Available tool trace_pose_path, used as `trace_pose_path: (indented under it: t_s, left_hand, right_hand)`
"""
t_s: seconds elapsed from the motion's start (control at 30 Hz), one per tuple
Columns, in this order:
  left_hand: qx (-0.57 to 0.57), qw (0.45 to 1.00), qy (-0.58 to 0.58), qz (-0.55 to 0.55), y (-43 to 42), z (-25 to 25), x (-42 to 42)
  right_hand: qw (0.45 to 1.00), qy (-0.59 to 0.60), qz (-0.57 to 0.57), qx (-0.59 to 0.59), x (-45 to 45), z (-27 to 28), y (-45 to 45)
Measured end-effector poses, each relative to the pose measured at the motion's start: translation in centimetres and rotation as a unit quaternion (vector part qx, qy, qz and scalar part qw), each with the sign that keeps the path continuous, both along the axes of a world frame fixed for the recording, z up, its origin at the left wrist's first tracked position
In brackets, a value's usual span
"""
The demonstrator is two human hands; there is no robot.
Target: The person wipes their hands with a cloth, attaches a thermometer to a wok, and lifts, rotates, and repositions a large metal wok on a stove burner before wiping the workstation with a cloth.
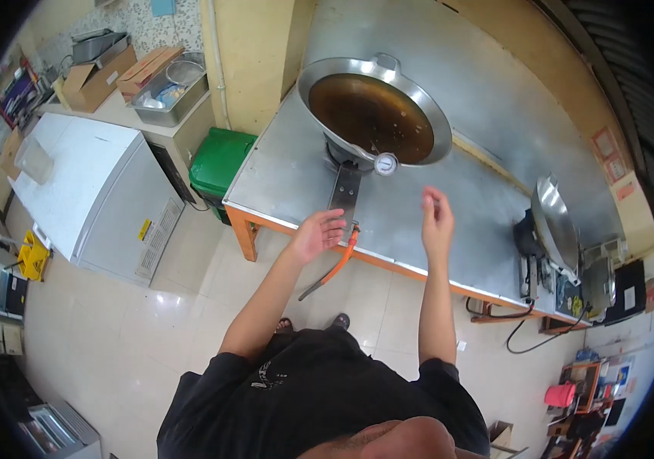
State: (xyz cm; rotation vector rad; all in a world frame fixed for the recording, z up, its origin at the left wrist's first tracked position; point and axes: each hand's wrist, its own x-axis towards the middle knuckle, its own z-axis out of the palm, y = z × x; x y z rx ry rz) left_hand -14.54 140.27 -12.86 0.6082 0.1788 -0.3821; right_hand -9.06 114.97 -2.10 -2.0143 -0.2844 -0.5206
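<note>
My left hand (319, 236) hangs in front of the table edge with its fingers apart and nothing in them. It is nearest to the burner's metal arm (346, 190) and the orange gas hose (348, 251); I cannot tell whether it touches either. Over the steel tabletop, my right hand (438, 213) is raised, loosely open and holding nothing. A large wok (440, 115) of dark brown oil (373, 113) stands on the burner beyond both hands. Clipped at its near rim is a round dial thermometer (386, 164).
A green bin (220, 161) stands left of the steel table (281, 176), beside a white chest freezer (82, 168). At the table's right end, a second wok (554, 218) sits tilted on a burner. A black hose (530, 340) hangs below that end.
</note>
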Motion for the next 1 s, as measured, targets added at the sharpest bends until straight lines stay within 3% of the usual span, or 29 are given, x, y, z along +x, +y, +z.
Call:
trace_pose_path:
  t_s: [0.07,0.17,0.23,0.27,0.3,0.4,0.53,0.7,0.77,0.83,0.93,1.0]
  left_hand:
    - [-0.015,1.000,0.024,0.004,0.0,-2.1,-0.8]
    - [-0.028,0.999,0.046,-0.001,-0.4,-4.3,-1.7]
    - [-0.030,0.997,0.069,-0.010,-1.3,-5.2,-2.7]
    - [-0.037,0.996,0.084,-0.015,-1.8,-5.9,-3.2]
    - [-0.045,0.994,0.098,-0.020,-2.4,-6.6,-3.5]
    - [-0.057,0.990,0.128,-0.035,-3.7,-9.2,-4.5]
    - [-0.063,0.980,0.181,-0.045,-5.7,-12.4,-5.4]
    - [-0.021,0.974,0.187,-0.130,-11.4,-13.0,-5.4]
    - [0.029,0.969,0.156,-0.188,-14.6,-11.1,-6.3]
    - [0.087,0.958,0.098,-0.256,-17.5,-9.2,-7.0]
    - [0.160,0.921,0.001,-0.356,-21.5,-10.7,-9.2]
    - [0.203,0.897,0.016,-0.392,-23.2,-12.7,-10.6]
  right_hand:
    - [0.997,0.076,-0.002,0.022,-3.3,-4.7,-2.1]
    - [0.971,0.238,0.001,0.025,-7.9,-18.3,-7.6]
    - [0.885,0.451,-0.058,0.102,-14.8,-29.3,-12.3]
    - [0.872,0.466,-0.024,0.147,-20.8,-36.2,-16.5]
    - [0.797,0.595,-0.070,0.077,-27.2,-44.8,-21.7]
    - [0.622,0.748,-0.214,0.085,-42.8,-44.4,-25.5]
    - [0.551,0.767,-0.291,0.156,-51.4,-40.5,-26.4]
    - [0.579,0.727,-0.308,0.204,-52.8,-40.2,-25.4]
    - [0.644,0.680,-0.281,0.210,-49.5,-41.1,-24.3]
    - [0.752,0.582,-0.242,0.193,-44.6,-40.3,-22.2]
    - [0.854,0.482,-0.129,0.145,-37.7,-38.0,-20.6]
    - [0.851,0.488,-0.085,0.177,-35.4,-34.1,-20.6]
